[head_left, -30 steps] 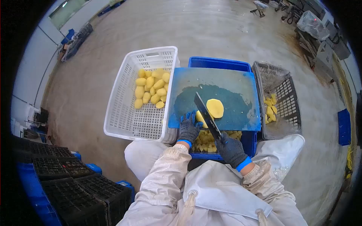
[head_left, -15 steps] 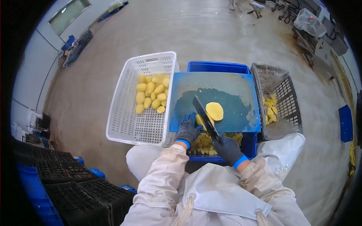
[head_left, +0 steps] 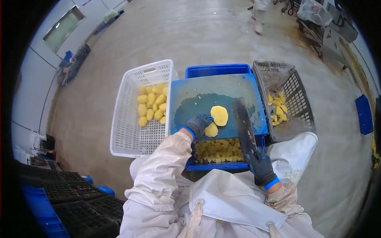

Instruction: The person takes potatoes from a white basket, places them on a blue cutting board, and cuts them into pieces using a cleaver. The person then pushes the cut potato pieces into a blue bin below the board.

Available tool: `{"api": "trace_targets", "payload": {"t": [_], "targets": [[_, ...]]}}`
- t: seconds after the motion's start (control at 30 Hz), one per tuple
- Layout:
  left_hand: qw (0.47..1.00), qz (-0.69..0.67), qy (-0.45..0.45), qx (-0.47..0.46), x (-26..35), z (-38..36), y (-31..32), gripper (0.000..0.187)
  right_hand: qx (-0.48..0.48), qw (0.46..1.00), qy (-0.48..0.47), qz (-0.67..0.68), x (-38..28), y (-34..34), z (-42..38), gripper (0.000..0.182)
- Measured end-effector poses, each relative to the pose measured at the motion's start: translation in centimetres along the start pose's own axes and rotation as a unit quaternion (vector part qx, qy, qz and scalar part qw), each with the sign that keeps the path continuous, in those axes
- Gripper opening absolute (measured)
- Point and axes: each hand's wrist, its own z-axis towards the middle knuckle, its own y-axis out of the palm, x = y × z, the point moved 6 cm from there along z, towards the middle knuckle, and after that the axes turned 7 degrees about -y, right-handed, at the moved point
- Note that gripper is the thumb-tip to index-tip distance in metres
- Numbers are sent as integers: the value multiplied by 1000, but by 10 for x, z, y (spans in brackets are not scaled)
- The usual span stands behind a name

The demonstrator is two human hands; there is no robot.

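Firmly clamped in the gloved right hand (head_left: 260, 166), a broad knife (head_left: 244, 127) is held with its blurred blade reaching over the right side of a blue cutting board (head_left: 222, 85). Two cut potato pieces are set toward the board's near edge: a large piece (head_left: 219, 116), pale face up, and just nearer, a smaller piece (head_left: 211, 131). Beside the latter the gloved left hand (head_left: 198, 125) is placed, its fingers bent; whether they are closed on the potato cannot be told. Beneath the board, a blue tub (head_left: 218, 71) is partly covered, diced potato (head_left: 220, 150) exposed at its near end. At left, yellow potatoes (head_left: 152, 103) are heaped in a white basket (head_left: 137, 139); at right, yellow pieces (head_left: 282, 116) are contained in a dark crate (head_left: 304, 105).
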Motion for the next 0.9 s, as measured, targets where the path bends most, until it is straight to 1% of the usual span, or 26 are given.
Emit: {"api": "trace_targets", "payload": {"t": [0.07, 0.1, 0.13, 0.17, 0.2, 0.23, 0.27, 0.3, 0.37, 0.43, 0.5, 0.53, 0.6, 0.63, 0.7, 0.77, 0.83, 0.9], "targets": [[995, -13, -77, 54, 6, -7, -6, 69, -11, 1000, 6, 20, -1, 6, 2, 14], [996, -12, -77, 54, 11, -10, -1, 69, -19, 1000, -22, 7, -2, 10, 3, 15], [985, -67, -135, 79, 8, -15, 2, 70, -27, 998, -50, -6, -6, 14, 4, 16], [968, -122, -192, 104, 4, -20, 5, 71, -27, 998, -51, -5, -8, 14, 4, 16], [968, -121, -194, 104, 6, -21, 13, 71, -35, 996, -68, -47, -18, 14, 4, 18], [949, -153, -244, 128, 2, -24, 18, 73, -42, 992, -85, -88, -27, 15, 5, 19], [926, -183, -293, 153, -3, -25, 24, 76, -42, 992, -86, -87, -31, 18, 8, 19], [925, -183, -294, 152, 3, -22, 29, 76, -60, 988, -83, -113, -34, 22, 10, 22], [885, -191, -385, 182, 5, -22, 34, 80, -81, 983, -84, -143, -39, 32, 16, 24], [876, -220, -381, 199, 3, -28, 31, 78, -102, 974, -78, -187, -37, 45, 25, 27], [897, -261, -307, 182, -5, -30, 31, 79, -114, 966, -91, -213, -35, 54, 33, 28], [896, -261, -308, 183, -10, -38, 30, 79, -123, 959, -98, -237, -35, 58, 35, 28], [862, -385, -267, 194, -10, -57, 32, 80, -127, 957, -97, -242, -38, 61, 38, 28], [861, -389, -268, 192, -13, -58, 43, 80, -132, 955, -96, -249, -39, 62, 39, 28], [856, -376, -252, 249, -16, -59, 51, 79, -136, 952, -84, -260, -39, 63, 41, 28], [855, -376, -250, 256, -17, -56, 51, 76, -139, 950, -76, -270, -40, 64, 44, 29], [855, -375, -246, 261, -15, -56, 43, 73, -120, 956, -96, -248, -44, 58, 43, 31], [833, -440, -242, 232, -14, -54, 44, 70, -127, 959, -76, -242, -42, 56, 45, 30]]}}
